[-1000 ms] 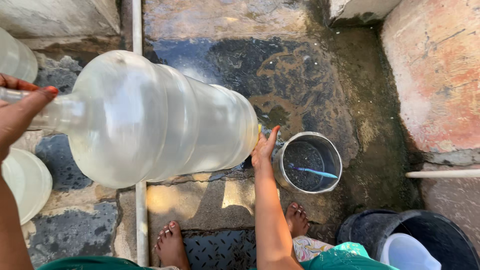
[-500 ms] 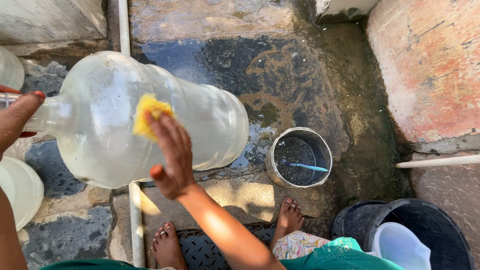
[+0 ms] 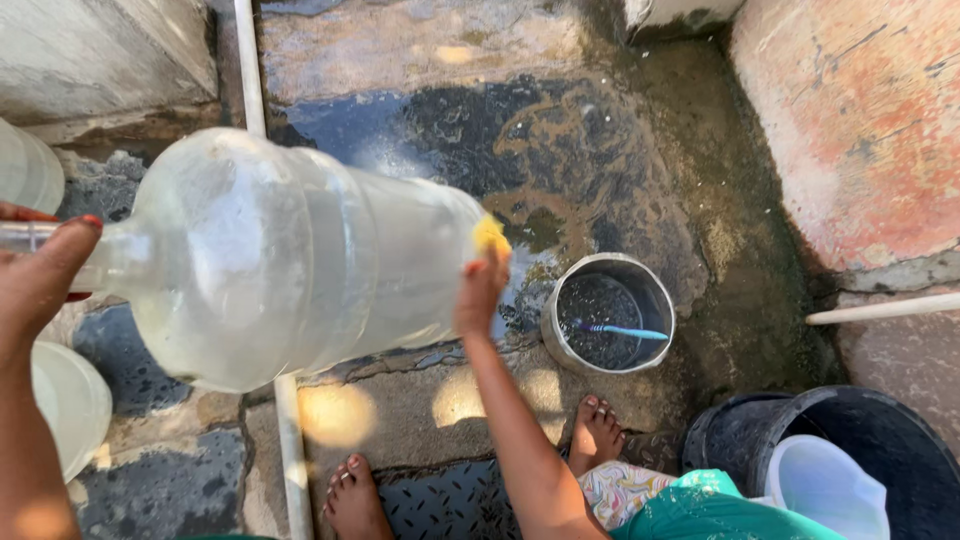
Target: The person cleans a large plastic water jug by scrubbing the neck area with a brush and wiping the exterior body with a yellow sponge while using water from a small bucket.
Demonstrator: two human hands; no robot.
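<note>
Head view, bottle: large clear plastic water bottle (image 3: 280,255) lay sideways, held above wet stone floor (image 3: 560,130).
Left hand (image 3: 35,280): fingers wrapped around the bottle's neck.
Right hand (image 3: 480,290): fingers pressed yellow sponge (image 3: 490,236) against the bottle's base.
Nearby: small grey metal bucket (image 3: 608,312) beside the right hand.

wet, dark stone floor (image 3: 560,140) in hard sunlight. a worn pink wall (image 3: 850,120) at two o'clock, a grey concrete block (image 3: 100,50) at ten o'clock, a white pipe (image 3: 247,60) running from twelve to six.
</note>
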